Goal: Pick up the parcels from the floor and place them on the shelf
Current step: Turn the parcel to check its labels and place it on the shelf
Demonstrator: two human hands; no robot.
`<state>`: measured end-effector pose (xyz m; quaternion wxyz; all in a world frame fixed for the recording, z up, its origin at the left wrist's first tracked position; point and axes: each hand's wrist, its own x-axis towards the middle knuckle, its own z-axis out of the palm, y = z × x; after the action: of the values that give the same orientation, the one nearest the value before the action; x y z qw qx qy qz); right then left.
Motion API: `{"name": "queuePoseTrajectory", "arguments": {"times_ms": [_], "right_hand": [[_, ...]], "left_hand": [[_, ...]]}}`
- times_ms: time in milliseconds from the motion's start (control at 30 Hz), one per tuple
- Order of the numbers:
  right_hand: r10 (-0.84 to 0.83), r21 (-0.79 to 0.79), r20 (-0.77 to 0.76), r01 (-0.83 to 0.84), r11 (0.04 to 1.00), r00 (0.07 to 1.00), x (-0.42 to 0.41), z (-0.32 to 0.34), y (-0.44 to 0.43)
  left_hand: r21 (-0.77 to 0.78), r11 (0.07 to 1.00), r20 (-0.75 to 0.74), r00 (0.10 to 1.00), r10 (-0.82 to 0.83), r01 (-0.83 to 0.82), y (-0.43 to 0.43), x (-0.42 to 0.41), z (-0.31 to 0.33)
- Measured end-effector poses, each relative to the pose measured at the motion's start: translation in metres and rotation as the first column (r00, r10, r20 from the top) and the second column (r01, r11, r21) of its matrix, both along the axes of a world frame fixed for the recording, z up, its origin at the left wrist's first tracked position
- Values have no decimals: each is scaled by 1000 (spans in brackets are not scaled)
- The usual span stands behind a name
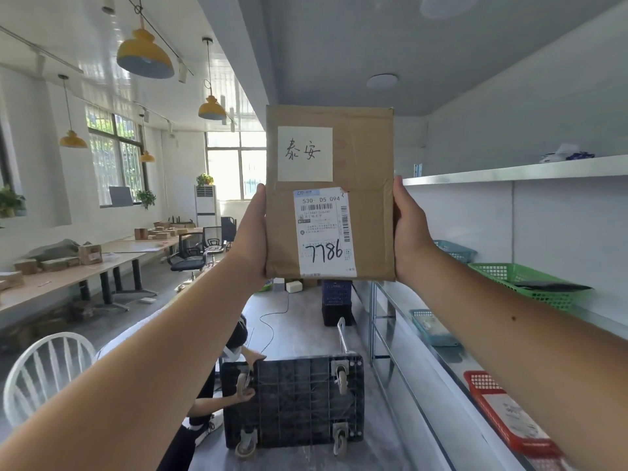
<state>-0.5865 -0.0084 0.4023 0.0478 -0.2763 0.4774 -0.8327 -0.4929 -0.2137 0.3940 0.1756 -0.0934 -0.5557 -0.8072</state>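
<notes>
Parcel (360,154) between left hand (249,236), right hand (409,232)

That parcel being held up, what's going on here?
A person is holding a brown parcel up at arm's length, the left hand gripping its left edge and the right hand its right edge. Its label shows a handwritten 7786. It is off the floor but not yet on the shelf, which runs along the right with baskets on it. Below, another person crouches by an overturned cart, a hand on a wheel.
</notes>
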Motion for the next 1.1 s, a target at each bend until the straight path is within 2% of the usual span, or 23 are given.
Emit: {"name": "queuePoseTrajectory", "arguments": {"times_ms": [200,633,1100], "right_hand": [[-27,16,34,27,1000,999,9,-15,-7],[-144,51,162,137,989,976,34,-43,8],[-304,125,194,284,951,933,75,-56,87]], "left_hand": [[16,1000,-17,1000,-3,4,-10,4,-12],[-58,997,5,998,-57,57,-3,7,-41],[-18,992,62,990,-125,126,68,12,-64]]}}
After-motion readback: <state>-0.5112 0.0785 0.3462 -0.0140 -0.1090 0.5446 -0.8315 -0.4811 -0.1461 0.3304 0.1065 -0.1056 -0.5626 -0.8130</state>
